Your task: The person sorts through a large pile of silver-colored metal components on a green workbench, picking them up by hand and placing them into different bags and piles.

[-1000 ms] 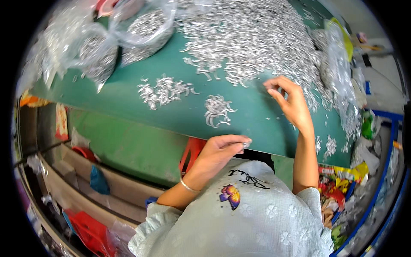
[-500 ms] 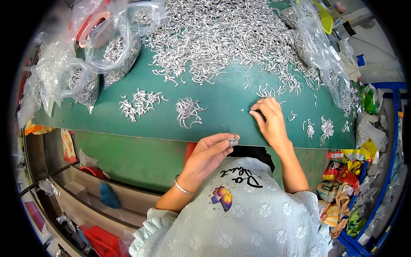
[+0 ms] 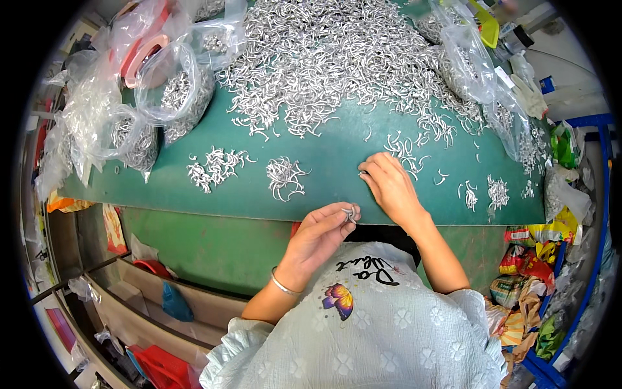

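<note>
My left hand (image 3: 319, 235) is closed near the front edge of the table, pinching a few small curved silvery metal pieces (image 3: 350, 213) between thumb and fingers. To its right and farther in, my right hand (image 3: 392, 192) rests low over the green tabletop with its fingertips drawn together. Whatever lies under those fingertips is too small or too hidden to name. Loose curved pieces (image 3: 403, 153) are scattered just beyond the right hand. Two small piles of pieces, one nearer (image 3: 285, 176) and one farther left (image 3: 219, 167), sit to the left of my hands.
A large heap of curved metal pieces (image 3: 324, 58) covers the far table. Clear plastic bags of parts (image 3: 184, 97) stand at the left, and another bag (image 3: 470, 71) at the right. Smaller clusters (image 3: 497, 192) lie at the right. A blue rack (image 3: 599, 194) holds colourful packets beyond the table.
My right hand has moved slightly left, its fingertips now over the spot where a tiny pale bit lay. The left hand still grips the pieces. The whole view has shifted a little.
</note>
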Demonstrator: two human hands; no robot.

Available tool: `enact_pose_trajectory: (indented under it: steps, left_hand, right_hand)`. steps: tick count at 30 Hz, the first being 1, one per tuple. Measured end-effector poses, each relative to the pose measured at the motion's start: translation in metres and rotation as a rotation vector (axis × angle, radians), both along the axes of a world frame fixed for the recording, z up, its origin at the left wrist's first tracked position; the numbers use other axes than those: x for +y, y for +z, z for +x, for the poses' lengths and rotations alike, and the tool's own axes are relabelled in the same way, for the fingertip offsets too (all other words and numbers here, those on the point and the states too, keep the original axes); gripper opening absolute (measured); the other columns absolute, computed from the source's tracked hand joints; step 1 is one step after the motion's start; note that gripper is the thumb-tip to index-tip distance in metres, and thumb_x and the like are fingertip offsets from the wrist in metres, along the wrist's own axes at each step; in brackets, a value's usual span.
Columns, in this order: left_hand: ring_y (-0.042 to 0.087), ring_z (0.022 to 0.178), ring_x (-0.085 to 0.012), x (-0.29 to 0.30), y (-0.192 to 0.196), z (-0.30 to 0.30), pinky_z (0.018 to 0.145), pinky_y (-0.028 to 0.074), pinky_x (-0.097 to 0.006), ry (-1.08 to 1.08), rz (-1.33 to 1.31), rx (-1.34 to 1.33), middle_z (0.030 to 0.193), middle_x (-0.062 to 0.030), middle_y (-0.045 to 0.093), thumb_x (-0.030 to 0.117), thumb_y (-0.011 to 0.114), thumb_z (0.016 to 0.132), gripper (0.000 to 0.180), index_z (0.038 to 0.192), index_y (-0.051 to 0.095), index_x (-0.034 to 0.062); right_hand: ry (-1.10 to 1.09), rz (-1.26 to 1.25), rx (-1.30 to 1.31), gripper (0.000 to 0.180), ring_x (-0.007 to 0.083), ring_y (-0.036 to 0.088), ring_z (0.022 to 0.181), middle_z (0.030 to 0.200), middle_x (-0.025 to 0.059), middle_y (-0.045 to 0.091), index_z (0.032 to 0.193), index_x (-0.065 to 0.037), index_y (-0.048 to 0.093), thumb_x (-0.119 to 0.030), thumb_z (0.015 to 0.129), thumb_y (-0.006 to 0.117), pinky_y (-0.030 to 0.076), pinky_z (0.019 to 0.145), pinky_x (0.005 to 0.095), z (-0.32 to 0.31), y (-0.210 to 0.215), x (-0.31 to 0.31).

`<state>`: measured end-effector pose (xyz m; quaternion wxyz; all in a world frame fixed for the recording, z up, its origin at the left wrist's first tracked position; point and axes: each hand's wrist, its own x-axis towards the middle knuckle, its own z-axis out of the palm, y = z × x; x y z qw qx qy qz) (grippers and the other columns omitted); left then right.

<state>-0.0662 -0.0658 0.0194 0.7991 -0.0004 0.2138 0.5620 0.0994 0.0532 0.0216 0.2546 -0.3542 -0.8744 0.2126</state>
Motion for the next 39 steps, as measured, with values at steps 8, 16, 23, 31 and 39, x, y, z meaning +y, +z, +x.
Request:
enact_pose_trajectory:
  steps: [8,16,23,31,39]
  left_hand:
    - [0.058,0.103,-0.0217,0.006,-0.004,0.0,0.09,0.048,-0.029,0.006,0.035,0.032,0.111,-0.0135,0.063,0.005,0.062,0.092,0.019,0.107,0.064,-0.0051]
    - [0.056,0.103,-0.0219,0.024,0.0,0.001,0.09,0.049,-0.029,-0.009,-0.025,0.021,0.109,-0.013,0.062,0.004,0.063,0.09,0.017,0.105,0.064,-0.0056]
    - [0.057,0.103,-0.0229,0.046,-0.003,0.006,0.089,0.051,-0.029,-0.014,-0.031,0.055,0.108,-0.0134,0.062,0.002,0.062,0.09,0.016,0.104,0.064,-0.0063]
    - [0.056,0.102,-0.023,0.071,0.009,0.014,0.088,0.05,-0.029,-0.044,-0.062,0.094,0.107,-0.0135,0.061,0.001,0.063,0.088,0.015,0.102,0.063,-0.0065]
    - [0.057,0.104,-0.0269,0.07,0.002,0.026,0.089,0.051,-0.032,-0.038,-0.11,0.099,0.108,-0.0172,0.061,0.0,0.062,0.09,0.019,0.106,0.06,-0.0091]
  right_hand:
    - [0.036,-0.178,0.26,0.012,0.0306,0.057,0.081,0.085,0.0124,0.056,0.092,0.0,0.061,0.002,0.082,0.066,0.048,0.073,0.0374,0.012,0.005,0.009]
    - [-0.255,-0.927,0.593,0.01,0.0073,0.057,0.073,0.086,0.0,0.065,0.097,0.0,0.066,-0.009,0.093,0.065,0.048,0.069,0.0229,0.091,0.051,0.025]
    - [-0.314,-0.965,0.714,0.012,0.0075,0.058,0.071,0.083,0.0025,0.067,0.098,-0.001,0.067,-0.012,0.091,0.067,0.047,0.064,0.0229,0.163,0.072,0.086]
    - [-0.558,-0.489,0.992,0.033,0.0184,0.06,0.105,0.113,0.0106,0.064,0.124,0.005,0.053,-0.013,0.097,0.057,0.048,0.087,0.0297,0.205,0.133,0.281]
    - [-0.415,-0.379,0.516,0.025,0.0155,0.064,0.097,0.104,0.0078,0.068,0.113,0.003,0.064,-0.015,0.096,0.059,0.05,0.087,0.0294,0.243,0.122,0.137]
